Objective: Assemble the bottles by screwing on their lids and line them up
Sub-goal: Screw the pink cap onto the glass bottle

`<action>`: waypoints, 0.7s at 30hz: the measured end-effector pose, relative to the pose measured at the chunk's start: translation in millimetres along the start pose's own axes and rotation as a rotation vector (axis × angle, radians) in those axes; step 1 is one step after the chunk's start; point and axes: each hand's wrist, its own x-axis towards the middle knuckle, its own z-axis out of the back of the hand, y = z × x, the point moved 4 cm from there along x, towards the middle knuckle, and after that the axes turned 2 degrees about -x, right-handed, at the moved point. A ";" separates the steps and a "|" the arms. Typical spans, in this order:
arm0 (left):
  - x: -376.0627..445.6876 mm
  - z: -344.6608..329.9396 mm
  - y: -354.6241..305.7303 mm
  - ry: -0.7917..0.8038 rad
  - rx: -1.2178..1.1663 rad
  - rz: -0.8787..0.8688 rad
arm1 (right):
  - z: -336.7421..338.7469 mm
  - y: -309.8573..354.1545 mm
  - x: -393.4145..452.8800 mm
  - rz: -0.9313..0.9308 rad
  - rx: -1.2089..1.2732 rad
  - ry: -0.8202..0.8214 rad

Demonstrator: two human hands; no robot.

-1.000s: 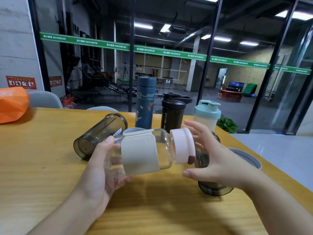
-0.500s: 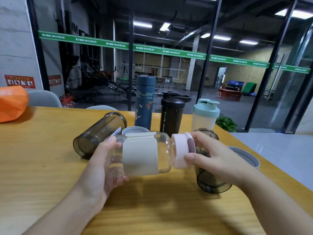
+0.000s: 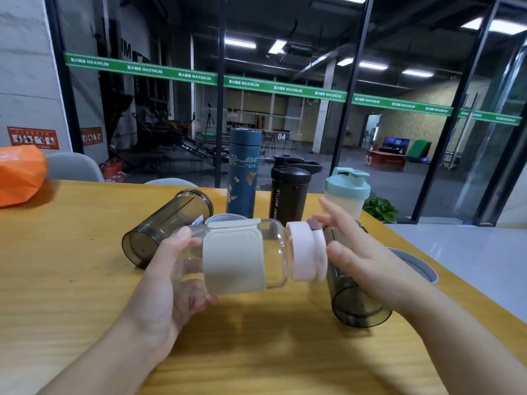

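Note:
My left hand [image 3: 165,280] holds a clear glass bottle [image 3: 275,252] on its side above the table; a cream sleeve wraps its middle. A pink lid [image 3: 305,252] with a dark tab sits on its mouth, pointing right. My right hand [image 3: 368,260] is beside the lid with fingers spread, thumb and one fingertip at its rim, not closed around it. At the back stand a blue flask [image 3: 243,172], a black sport bottle [image 3: 288,195] and a mint-lidded shaker [image 3: 346,192], all capped and in a row.
Two smoky lidless cups lie on the wooden table [image 3: 71,280], one at the left [image 3: 159,232], one [image 3: 356,303] behind my right hand. A grey round lid [image 3: 413,266] lies by the right table edge. An orange bag [image 3: 20,175] sits far left.
Half a second ago my right hand gripped the pink lid; now its fingers have spread off it. The lid's dark tab has turned up to the top. The bottle stays in my left hand.

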 end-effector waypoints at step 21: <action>0.2 -1.0 -3.3 0.030 -0.023 -0.020 | 0.3 2.4 0.0 0.043 -0.086 0.032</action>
